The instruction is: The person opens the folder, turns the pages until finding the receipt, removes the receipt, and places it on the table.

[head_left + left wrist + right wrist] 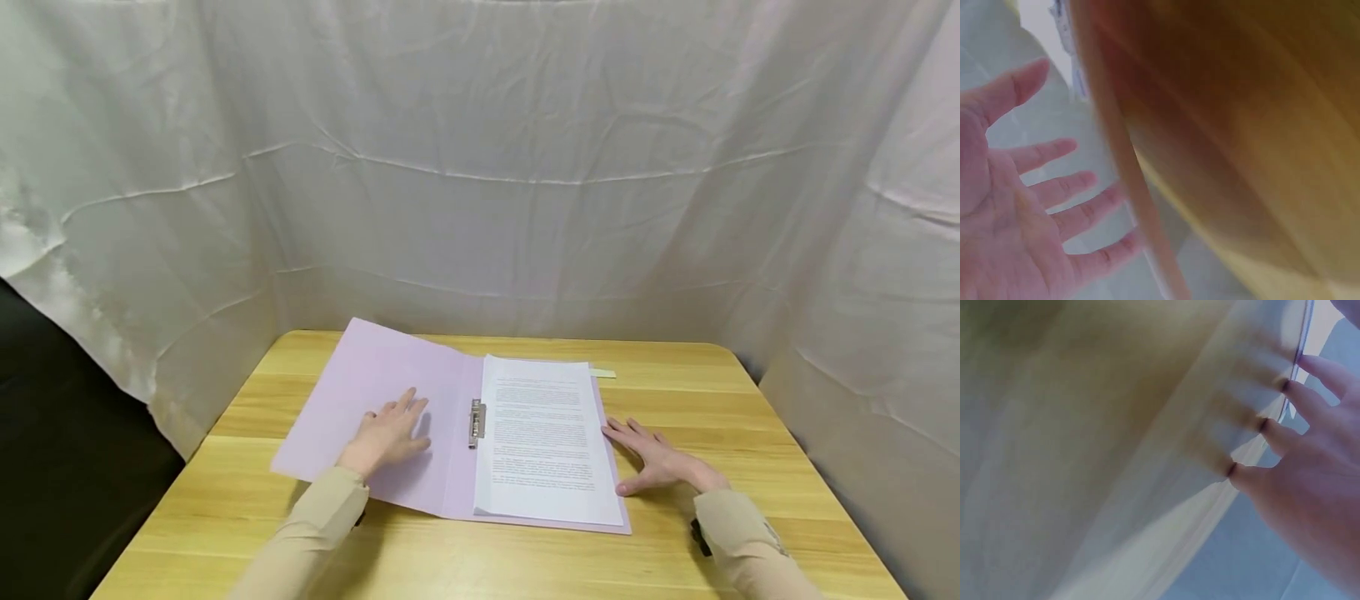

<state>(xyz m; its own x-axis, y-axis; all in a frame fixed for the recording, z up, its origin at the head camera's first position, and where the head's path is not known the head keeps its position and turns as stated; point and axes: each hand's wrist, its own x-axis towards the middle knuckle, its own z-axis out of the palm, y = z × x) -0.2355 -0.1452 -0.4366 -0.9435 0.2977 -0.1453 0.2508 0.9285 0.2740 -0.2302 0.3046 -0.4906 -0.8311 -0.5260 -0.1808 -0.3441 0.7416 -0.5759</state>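
Note:
A lilac folder (375, 367) lies spread open on the table, its left cover tilted up off the wood. A metal clip (476, 423) sits near the spine. On the right side rests a stack of printed paper (543, 433), its lower left corner slightly curled. My left hand (390, 433) is over the inside of the left cover, fingers spread; the left wrist view shows the palm and fingertips close to the cover's surface. At the folder's right edge, my right hand (656, 462) rests with spread fingers, fingertips on the wood and beside the edge. Neither hand grips anything.
A pale green strip (603, 373) sticks out past the folder's upper right corner. The wooden table (675, 375) has rounded far corners. Light grey curtains (525, 233) hang behind it and along both sides. A black surface (60, 433) is at the far left.

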